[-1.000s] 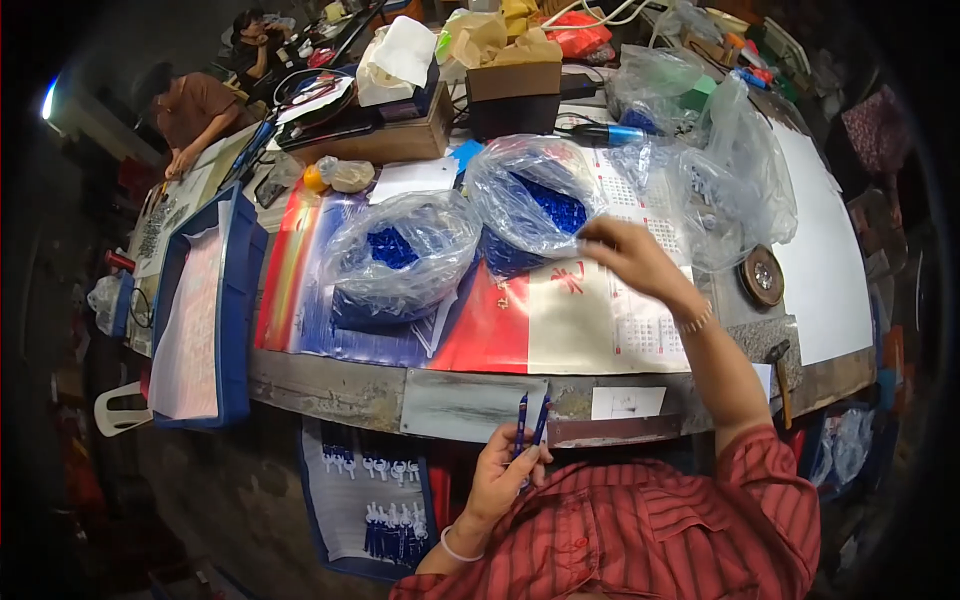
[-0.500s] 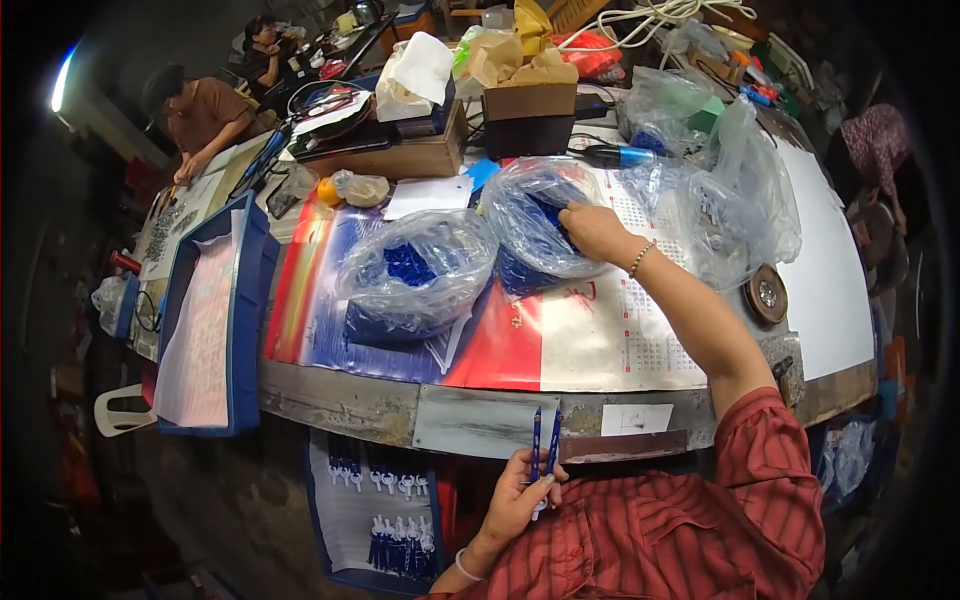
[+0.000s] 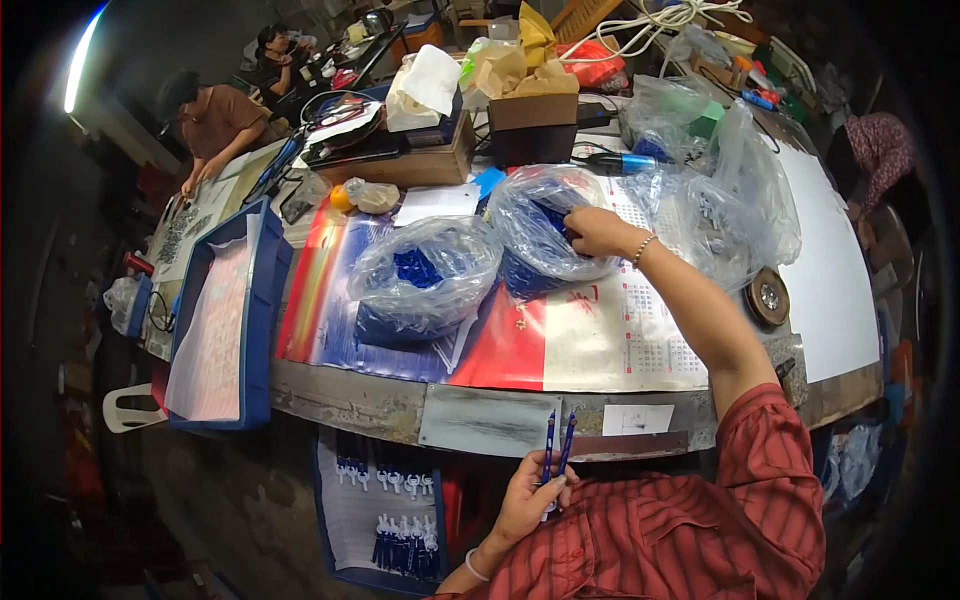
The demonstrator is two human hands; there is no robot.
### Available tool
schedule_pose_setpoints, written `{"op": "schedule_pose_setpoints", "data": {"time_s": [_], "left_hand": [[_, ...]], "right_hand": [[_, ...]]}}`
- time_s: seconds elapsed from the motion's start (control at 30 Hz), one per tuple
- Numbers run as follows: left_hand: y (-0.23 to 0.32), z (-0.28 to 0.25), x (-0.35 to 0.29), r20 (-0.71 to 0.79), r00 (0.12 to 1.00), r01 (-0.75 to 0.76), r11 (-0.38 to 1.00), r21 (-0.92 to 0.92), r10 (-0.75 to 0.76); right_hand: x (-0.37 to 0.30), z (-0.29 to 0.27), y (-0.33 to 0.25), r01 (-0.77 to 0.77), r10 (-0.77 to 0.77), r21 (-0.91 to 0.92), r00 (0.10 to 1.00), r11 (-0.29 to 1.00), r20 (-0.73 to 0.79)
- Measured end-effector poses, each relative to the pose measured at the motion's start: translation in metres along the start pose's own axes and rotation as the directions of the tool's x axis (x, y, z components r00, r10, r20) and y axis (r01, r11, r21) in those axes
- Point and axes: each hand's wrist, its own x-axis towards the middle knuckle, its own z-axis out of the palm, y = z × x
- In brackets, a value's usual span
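Observation:
Close to my body, my left hand [image 3: 532, 495] grips a pair of slim dark blue strips [image 3: 559, 447] with white marks. They stick up side by side from my fingers, with a bit of white at their lower end. My right hand [image 3: 600, 232] reaches into the right-hand clear plastic bag [image 3: 520, 215], which holds small blue pieces [image 3: 550, 228]. Its fingers are curled, and their tips and whatever they pinch are hidden. To the left stands a second open bag [image 3: 465, 290] with shiny blue pieces [image 3: 415, 267] inside.
A blue tray [image 3: 258, 340] with a pinkish sheet leans at the table's left edge. Below, another blue tray [image 3: 335, 540] holds rows of blue-and-white pieces. Boxes [image 3: 535, 125], loose plastic bags [image 3: 750, 200] and a round dish [image 3: 767, 297] surround the bags. Other people sit farther off.
My left hand has shifted slightly right with the blue strips. My right hand stays in the bag, moved only a little. The whole view has shifted slightly.

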Motion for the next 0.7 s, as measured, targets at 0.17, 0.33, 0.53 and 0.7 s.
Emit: {"op": "schedule_pose_setpoints", "data": {"time_s": [0.17,0.33,0.53,0.7], "left_hand": [[-0.003,-0.002,0.002,-0.019,1.0,-0.014,0.999,-0.049,0.014],[0.0,0.004,0.008,0.01,1.0,0.005,1.0,-0.019,-0.005],[-0.003,0.008,0.005,0.018,1.0,-0.004,1.0,0.004,0.004],[-0.003,0.002,-0.001,-0.035,0.999,-0.005,1.0,-0.006,0.005]], "right_hand": [[-0.009,-0.014,-0.002,-0.076,0.133,0.475,0.987,0.877,-0.086],[-0.013,0.012,0.001,0.094,-0.034,0.217,0.963,0.972,-0.266],[0.005,0.016,-0.021,-0.105,0.1,-0.023,0.982,0.994,-0.163],[-0.007,0.013,-0.021,-0.027,0.037,0.043,0.961,0.999,-0.274]]}}
